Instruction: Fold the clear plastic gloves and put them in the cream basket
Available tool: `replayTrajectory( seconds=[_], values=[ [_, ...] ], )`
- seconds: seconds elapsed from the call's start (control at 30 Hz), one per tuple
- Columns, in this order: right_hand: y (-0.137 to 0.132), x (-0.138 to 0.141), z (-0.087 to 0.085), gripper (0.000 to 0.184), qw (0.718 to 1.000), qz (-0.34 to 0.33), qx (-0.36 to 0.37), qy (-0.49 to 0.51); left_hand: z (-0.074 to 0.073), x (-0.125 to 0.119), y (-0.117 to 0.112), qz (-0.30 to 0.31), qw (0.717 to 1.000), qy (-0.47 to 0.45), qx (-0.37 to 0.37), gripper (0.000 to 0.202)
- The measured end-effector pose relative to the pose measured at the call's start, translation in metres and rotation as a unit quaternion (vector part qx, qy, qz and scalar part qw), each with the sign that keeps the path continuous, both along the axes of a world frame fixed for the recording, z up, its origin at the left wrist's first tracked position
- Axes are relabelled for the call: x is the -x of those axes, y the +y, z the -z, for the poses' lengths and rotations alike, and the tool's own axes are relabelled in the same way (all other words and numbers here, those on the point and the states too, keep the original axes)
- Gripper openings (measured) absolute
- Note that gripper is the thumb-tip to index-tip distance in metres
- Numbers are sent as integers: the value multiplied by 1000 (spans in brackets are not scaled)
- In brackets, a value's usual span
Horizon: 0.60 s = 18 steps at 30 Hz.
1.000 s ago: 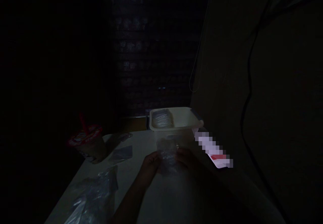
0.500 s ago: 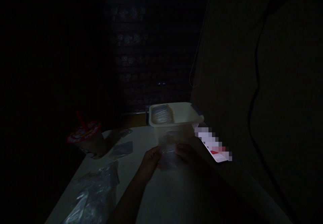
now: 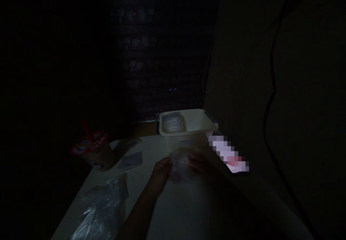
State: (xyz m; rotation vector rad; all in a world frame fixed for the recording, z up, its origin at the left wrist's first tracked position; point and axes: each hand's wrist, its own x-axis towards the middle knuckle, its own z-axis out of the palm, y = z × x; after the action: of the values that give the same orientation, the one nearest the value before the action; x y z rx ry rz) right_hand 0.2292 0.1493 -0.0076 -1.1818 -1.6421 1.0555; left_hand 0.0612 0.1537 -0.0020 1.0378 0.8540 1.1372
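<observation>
Two sides of a clear plastic bag are gripped between the partly closed left hand and right hand, with a white plastic tub beyond the hands on the tabletop; a light, even pinch is advisable, since thin film can slip.

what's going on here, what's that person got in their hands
A person holds a clear plastic bag between their left hand and right hand, in front of a white plastic tub on a white table. The tub holds a stack of clear bags. A loose plastic bag lies on the table, and a drink cup with a red straw stands nearby.
</observation>
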Motion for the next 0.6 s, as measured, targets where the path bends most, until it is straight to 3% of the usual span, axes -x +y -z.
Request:
replayTrajectory(
  seconds=[0.1,0.23,0.37,0.43,0.5,0.6],
  values=[
    [-1,-3,0,25,999,15,-31,13,3,2,2,2,1000,-2,9,24],
    [6,-1,-3,23,1000,13,24,11,10,6,6,-3,1000,16,6,18],
    [17,1,-8,22,996,-42,82,6,15,11,7,-56,997,36,-30,15],
    [20,-3,-10,26,995,-46,84,-25,14,13,6,-99,986,106,-81,18],
    [20,-6,-12,28,996,-9,39,-77,12,14,5,-126,947,243,-167,26],
    [17,-3,-10,27,979,103,-80,-154,7,11,1,-103,841,448,-285,36]
  ],
)
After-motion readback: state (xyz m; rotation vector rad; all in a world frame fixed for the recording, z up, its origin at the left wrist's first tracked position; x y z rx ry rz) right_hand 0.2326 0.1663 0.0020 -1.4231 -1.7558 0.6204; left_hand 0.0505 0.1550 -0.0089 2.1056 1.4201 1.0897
